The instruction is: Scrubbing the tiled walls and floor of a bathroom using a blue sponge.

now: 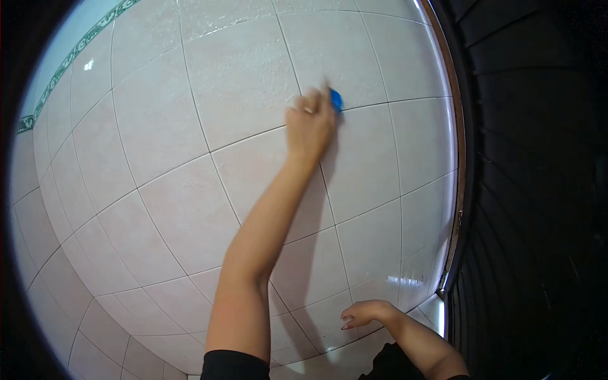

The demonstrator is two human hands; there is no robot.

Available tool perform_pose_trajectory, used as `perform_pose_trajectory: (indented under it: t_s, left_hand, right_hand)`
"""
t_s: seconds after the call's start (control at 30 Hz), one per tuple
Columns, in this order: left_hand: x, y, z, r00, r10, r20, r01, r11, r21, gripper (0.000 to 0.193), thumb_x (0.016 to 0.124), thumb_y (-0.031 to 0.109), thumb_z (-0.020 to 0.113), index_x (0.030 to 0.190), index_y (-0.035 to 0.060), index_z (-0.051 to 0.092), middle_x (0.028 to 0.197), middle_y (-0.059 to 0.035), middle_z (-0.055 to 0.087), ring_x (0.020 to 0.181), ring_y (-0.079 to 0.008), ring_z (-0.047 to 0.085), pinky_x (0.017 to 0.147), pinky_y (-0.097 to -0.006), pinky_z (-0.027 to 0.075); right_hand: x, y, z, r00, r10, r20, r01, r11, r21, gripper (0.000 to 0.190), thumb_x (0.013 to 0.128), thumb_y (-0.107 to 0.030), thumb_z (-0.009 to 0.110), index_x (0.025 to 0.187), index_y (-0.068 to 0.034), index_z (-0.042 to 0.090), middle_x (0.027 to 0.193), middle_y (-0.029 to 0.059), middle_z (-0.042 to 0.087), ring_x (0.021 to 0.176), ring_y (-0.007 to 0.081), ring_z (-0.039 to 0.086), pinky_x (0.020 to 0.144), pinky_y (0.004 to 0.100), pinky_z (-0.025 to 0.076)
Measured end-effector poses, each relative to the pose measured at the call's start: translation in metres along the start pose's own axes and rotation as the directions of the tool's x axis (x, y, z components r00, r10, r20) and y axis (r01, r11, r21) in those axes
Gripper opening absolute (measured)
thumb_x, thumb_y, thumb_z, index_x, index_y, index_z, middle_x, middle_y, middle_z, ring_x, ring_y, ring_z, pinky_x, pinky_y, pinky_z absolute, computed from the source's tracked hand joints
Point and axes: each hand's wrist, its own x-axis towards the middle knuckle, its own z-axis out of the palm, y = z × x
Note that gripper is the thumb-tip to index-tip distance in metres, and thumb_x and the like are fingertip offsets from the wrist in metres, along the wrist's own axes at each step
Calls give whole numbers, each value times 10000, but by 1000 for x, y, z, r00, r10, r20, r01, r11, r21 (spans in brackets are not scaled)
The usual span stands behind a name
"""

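My left hand [311,118] is raised against a wall of pale pinkish-white ceramic tiles [247,71]. It grips a small blue object [336,99], perhaps the plastic back of a scrub brush; the fingers hide most of it. The blue part shows at the right of the hand, near a grout line. Lower down, my right hand [363,313] hangs in front of the bottom tiles with its fingers loosely bent and nothing in it. Wet streaks and droplets or suds cover the upper tiles around and above my left hand.
A green patterned border strip [76,50] runs along the upper left of the wall. Another tiled wall [52,256] meets it at the left. On the right stand a brown frame edge [460,142] and a dark ribbed panel [527,190]. Pale floor [342,363] shows at the bottom.
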Motion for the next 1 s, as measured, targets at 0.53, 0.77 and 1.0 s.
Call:
perform_pose_trajectory:
  t_s: [0.53,0.77,1.0]
  left_hand:
    - [-3,2,-4,999,50,-9,-51,998,-29,563,794,223,584,1322,71,462,1006,-52,522,811,-223,509,625,-375,417]
    - [-159,66,0,654,715,247,-671,699,-248,573,835,330,567,1354,133,425,1129,-10,440,902,-156,469,644,-350,406]
    - [13,20,19,993,112,18,-112,994,-6,524,834,294,572,1290,54,472,1076,-42,502,926,-231,500,641,-385,401]
  right_hand:
    - [-2,31,13,993,-113,-43,115,992,50,642,863,-537,541,1255,-29,512,1156,225,597,1092,371,560,909,398,448]
    - [11,23,12,998,-55,-21,55,998,-12,655,848,-543,556,1260,-34,513,1186,204,586,1114,368,544,926,407,438]
    - [-4,-14,3,987,-163,8,162,985,52,633,871,-508,551,1294,-43,471,1177,210,591,1105,372,549,917,404,440]
